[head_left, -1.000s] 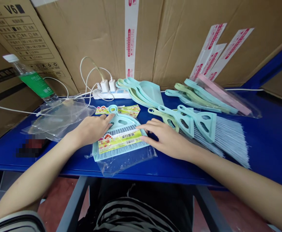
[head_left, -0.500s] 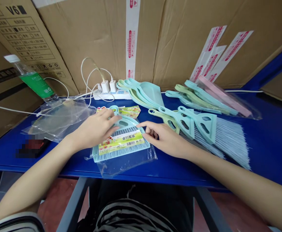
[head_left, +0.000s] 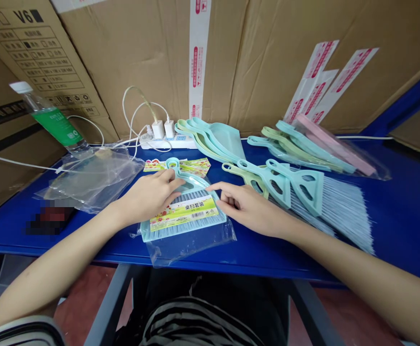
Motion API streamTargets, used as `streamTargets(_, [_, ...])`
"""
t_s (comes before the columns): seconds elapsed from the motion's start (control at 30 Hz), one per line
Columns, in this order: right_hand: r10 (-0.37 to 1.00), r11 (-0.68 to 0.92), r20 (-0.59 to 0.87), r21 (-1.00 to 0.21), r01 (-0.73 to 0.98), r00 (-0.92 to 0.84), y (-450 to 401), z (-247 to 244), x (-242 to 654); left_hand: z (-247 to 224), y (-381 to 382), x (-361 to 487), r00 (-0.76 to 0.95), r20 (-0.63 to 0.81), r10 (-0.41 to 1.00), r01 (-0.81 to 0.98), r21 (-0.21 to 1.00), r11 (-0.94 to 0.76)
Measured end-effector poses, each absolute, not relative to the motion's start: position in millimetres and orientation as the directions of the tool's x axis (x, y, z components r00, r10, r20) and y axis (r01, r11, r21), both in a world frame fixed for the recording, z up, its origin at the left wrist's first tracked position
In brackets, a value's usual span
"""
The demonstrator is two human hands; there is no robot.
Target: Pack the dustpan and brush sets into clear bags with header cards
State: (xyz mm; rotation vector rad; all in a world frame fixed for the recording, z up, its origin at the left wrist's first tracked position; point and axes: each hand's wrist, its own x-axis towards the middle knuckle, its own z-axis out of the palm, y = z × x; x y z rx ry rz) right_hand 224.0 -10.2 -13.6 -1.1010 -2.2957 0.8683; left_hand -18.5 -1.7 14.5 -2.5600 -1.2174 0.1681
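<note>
A light-blue dustpan point(head_left: 148, 235) lies flat with a brush point(head_left: 195, 226) nested on it, both inside a clear plastic bag point(head_left: 191, 250). A yellow-green label card point(head_left: 191, 209) lies across the bristles. My left hand point(head_left: 148, 194) rests over the set's upper left side, fingers spread onto it near the handle. My right hand point(head_left: 244, 204) is at the right edge; its index finger is stretched out, touching the corner, thumb apart from it and the other fingers curled. Neither hand visibly grips anything. More label cards point(head_left: 195, 166) lie behind the handle.
Loose brushes point(head_left: 313, 192) lie on the right, with stacked dustpans point(head_left: 228, 139) behind. Bagged sets point(head_left: 325, 144) lie at the back right. On the left are empty plastic bags point(head_left: 94, 178), a bottle point(head_left: 56, 125) and a power strip point(head_left: 174, 142). Cardboard point(head_left: 152, 48) walls the back.
My left hand has shifted slightly down, baring more of the dustpan handle's loop. My right hand stays by the right edge. The whole view has shifted slightly.
</note>
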Motion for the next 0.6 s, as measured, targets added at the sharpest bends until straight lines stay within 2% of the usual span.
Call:
streamTargets(0.13, [0.806,0.47,0.087,-0.696,0.543,-0.586,-10.7,-12.7,225.5,14.6,-1.5,-17.9,0.663,0.021,0.749,0.716,-0.311,-0.625])
streamTargets(0.23, [0.811,0.487,0.069,-0.63,0.605,-0.581,-13.5,-9.7,225.2,15.6,-3.1,-18.6,0.738,0.048,0.673,0.659,-0.262,-0.705])
streamTargets(0.43, [0.826,0.564,0.14,-0.225,0.795,-0.546,-21.1,-4.4,220.7,16.6,-5.7,-20.8,0.833,0.02,0.553,0.552,-0.087,-0.829])
streamTargets(0.6, [0.811,0.576,0.15,-0.033,0.817,-0.566,-22.3,-4.5,217.9,18.0,-3.4,-21.2,0.854,-0.01,0.521,0.521,-0.012,-0.854])
